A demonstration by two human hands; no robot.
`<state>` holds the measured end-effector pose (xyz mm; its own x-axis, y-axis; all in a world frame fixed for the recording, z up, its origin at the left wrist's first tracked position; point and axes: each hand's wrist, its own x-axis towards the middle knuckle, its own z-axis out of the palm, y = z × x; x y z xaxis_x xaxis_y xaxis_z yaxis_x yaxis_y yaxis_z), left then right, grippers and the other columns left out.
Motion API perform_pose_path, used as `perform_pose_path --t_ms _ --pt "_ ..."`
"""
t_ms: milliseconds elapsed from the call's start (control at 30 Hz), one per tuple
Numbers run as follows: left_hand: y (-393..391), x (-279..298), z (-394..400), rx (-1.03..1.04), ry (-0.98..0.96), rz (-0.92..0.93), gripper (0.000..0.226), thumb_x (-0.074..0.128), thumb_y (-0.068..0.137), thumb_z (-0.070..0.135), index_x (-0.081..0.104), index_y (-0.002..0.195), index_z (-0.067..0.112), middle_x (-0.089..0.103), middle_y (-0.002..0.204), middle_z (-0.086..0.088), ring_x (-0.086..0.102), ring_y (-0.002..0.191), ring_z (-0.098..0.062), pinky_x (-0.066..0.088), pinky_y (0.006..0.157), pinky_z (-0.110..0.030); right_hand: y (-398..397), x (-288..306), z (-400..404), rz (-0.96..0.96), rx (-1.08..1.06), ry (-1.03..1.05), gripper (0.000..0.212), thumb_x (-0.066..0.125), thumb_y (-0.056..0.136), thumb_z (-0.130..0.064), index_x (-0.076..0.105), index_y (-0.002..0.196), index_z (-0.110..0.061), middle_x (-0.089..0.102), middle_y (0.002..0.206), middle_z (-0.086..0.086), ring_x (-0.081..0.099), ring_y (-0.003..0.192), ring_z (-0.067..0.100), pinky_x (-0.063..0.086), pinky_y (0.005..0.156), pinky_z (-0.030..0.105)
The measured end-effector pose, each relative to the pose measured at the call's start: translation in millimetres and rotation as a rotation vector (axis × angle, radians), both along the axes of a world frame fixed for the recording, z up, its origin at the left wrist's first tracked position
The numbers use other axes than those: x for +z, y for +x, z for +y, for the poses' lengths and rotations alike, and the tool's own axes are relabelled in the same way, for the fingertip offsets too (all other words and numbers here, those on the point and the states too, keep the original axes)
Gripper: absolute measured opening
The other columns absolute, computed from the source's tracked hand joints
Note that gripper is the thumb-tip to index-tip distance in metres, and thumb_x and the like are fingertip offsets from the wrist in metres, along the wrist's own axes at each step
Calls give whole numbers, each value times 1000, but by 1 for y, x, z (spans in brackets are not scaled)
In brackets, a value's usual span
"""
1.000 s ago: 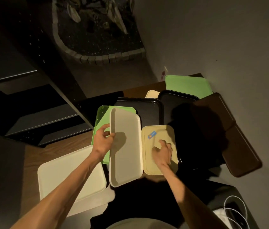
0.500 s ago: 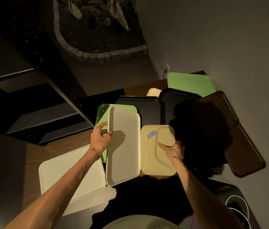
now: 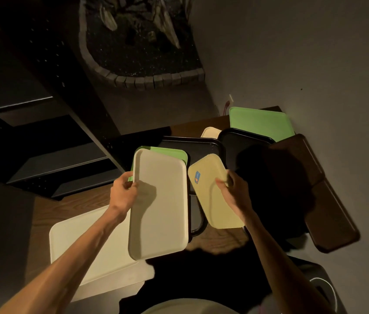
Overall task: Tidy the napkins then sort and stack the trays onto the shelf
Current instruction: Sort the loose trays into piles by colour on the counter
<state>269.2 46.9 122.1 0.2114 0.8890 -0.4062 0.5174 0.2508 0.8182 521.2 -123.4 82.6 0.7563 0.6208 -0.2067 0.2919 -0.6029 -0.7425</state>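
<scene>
The left hand (image 3: 123,191) grips the left rim of a long beige tray (image 3: 159,205), thumb on top and fingers curled under the edge. That tray is a rounded rectangle with a raised lip, plain and matte, sitting just left of centre, its far end toward 12 o'clock. A green tray (image 3: 180,152) peeks out beneath its far end, only a thin strip and one corner showing.

The right hand (image 3: 233,189) pinches the right rim of a smaller yellow tray (image 3: 208,196), which is tilted with its far end toward 11 o'clock. A small blue and orange sticker (image 3: 197,177) sits near its far left corner; its print is too small to read.

At 12 o'clock lie two black trays (image 3: 201,148), overlapping and deep in shadow, so their edges are hard to separate. A second green tray (image 3: 259,122) lies at 1 o'clock against the wall, with a small cream corner (image 3: 210,132) of something just beside it. Dark brown trays (image 3: 315,189) fan out at 3 o'clock, probably two, though the dimness blurs the join. A wide white tray (image 3: 88,248) lies at 8 o'clock on the wooden table (image 3: 77,200), partly covered by the left forearm. The shelf (image 3: 65,164) at 10 o'clock is nearly black.
</scene>
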Motion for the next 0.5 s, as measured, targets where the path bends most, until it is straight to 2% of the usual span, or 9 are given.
perform_pose_path --t_ms 33,133,167,233,333,400,500 --pt "0 0 -1 5 -4 -4 25 54 97 5 64 117 14 69 88 -4 67 78 -20 59 81 -39 2 3 4 -75 12 25 19 67 87 -31 60 92 -14 60 78 0 55 68 14 47 61 32" --pt "0 0 -1 17 -16 -24 24 56 97 8 64 118 14 70 89 -6 69 80 -25 60 81 -43 8 18 17 -192 -7 21 31 66 88 -22 62 114 -6 60 103 10 60 88 18 43 62 17" --pt "0 -1 -1 19 -21 -31 23 56 96 8 64 118 14 71 89 -7 70 80 -26 60 81 -45 11 21 20 -230 -13 31 32 64 88 -18 61 118 -8 59 110 11 61 95 19 47 64 15" --pt "-1 -2 0 29 -41 -50 22 58 96 10 64 117 14 72 91 -10 72 82 -30 60 80 -49 16 27 25 -340 24 43 34 64 87 -15 61 120 -10 62 116 13 64 102 22 58 71 26" --pt "-1 -5 0 66 -85 -75 23 60 95 12 64 117 15 73 95 -11 73 87 -36 59 80 -55 18 27 28 -476 131 -19 38 69 87 -18 63 123 -5 67 114 16 68 98 27 60 78 34" --pt "-1 -7 -2 76 -112 -98 23 61 94 12 65 116 14 73 99 -11 71 91 -35 59 81 -55 16 20 27 -538 190 -46 35 69 88 -18 65 119 -2 68 106 18 68 90 31 59 73 39" --pt "-2 -11 -8 94 -143 -111 23 62 93 12 66 116 13 71 104 -13 67 94 -32 57 86 -54 8 11 27 -531 201 -133 27 65 91 -18 66 113 -4 68 101 15 66 84 29 53 66 33"
